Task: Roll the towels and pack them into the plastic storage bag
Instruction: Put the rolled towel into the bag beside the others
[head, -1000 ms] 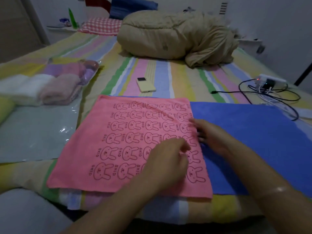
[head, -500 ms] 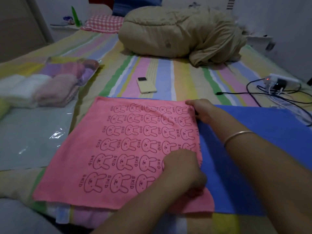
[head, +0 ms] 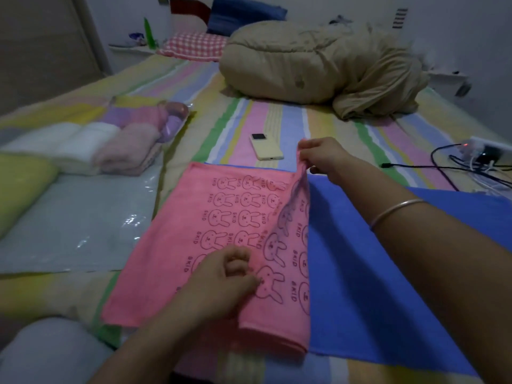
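On the left end of the blue towel (head: 360,286), the pink towel (head: 221,217) is mid-fold: right hand (head: 324,156) pinches its lifted far corner, left hand (head: 221,281) pinches the near flap. Next, I'd guess, lay it over evenly.

Two towels lie flat at the near edge of the bed (head: 277,115): one pink towel (head: 221,217) and one blue towel (head: 360,273). One plastic storage bag (head: 69,231) lies at the left edge; its rolled towels (head: 130,151) are too bunched to count. One phone (head: 267,148), one quilt (head: 304,65), one checked pillow (head: 194,45).
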Motion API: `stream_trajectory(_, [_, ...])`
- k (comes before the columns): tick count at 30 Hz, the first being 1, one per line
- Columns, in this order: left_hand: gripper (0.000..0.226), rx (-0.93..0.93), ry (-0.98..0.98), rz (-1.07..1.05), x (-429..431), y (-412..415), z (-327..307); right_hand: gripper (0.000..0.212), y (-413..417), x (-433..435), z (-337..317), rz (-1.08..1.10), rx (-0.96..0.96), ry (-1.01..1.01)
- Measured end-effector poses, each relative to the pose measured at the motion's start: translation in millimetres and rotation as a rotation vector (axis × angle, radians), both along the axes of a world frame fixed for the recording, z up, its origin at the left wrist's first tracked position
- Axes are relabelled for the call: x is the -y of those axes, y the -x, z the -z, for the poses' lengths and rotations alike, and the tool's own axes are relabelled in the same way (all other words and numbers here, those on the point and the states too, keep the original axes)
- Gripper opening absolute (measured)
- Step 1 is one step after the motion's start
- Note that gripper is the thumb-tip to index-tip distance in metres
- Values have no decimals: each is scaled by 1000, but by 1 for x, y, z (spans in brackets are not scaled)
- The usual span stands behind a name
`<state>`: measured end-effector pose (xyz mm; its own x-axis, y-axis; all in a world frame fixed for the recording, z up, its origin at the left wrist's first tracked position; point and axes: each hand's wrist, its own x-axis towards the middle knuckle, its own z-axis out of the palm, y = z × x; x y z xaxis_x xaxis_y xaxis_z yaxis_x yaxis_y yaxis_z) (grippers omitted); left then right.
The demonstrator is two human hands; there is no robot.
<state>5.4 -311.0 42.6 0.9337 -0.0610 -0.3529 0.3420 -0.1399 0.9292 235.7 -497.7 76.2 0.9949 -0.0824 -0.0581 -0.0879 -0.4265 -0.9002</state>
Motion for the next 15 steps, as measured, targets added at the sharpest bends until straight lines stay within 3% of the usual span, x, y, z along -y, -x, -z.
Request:
stream_trajectory(4, [58,231,-126,-42,-50,7,6,15,-19,-63,1,-86,-47,71])
stream_trajectory(8, [49,399,-368,32,-99,9,14,22,-31,-129,10,-117,-105,71])
stream_trajectory(12, [52,350,-464,-57,-132,12,24,16,-38,-187,22,-113,-78,246])
stream_trajectory(15, [54,263,-398,-93,-148,14,31,17,-38,-214,30,-183,-123,251])
